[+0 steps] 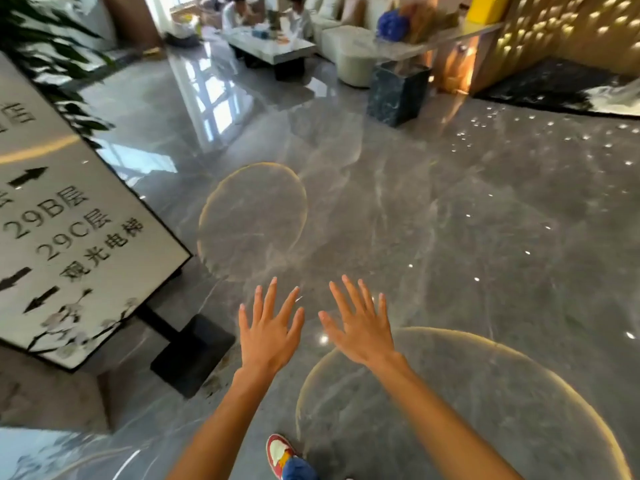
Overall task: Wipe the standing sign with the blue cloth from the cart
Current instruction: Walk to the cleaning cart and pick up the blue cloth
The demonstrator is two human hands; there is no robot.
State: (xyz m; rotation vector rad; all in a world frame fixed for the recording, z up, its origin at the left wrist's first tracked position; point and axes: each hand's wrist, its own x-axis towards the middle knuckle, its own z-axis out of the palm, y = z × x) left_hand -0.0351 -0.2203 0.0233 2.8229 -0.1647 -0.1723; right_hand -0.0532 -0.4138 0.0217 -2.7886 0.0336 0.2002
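Note:
The standing sign (69, 216) is a white panel with black arrows, floor numbers and a flower print, at the left of the view on a black post and base (192, 355). My left hand (268, 336) and my right hand (360, 325) are stretched out side by side over the grey floor, fingers spread and straight, holding nothing. Both hands are to the right of the sign and apart from it. No blue cloth and no cart are in view.
Glossy grey marble floor (450, 220) spreads ahead. A dark stone block (396, 93) and a long counter (433, 39) stand at the back right. A low table (273, 50) with seated people is at the back. A plant (45, 46) stands behind the sign. My shoe (280, 453) is below.

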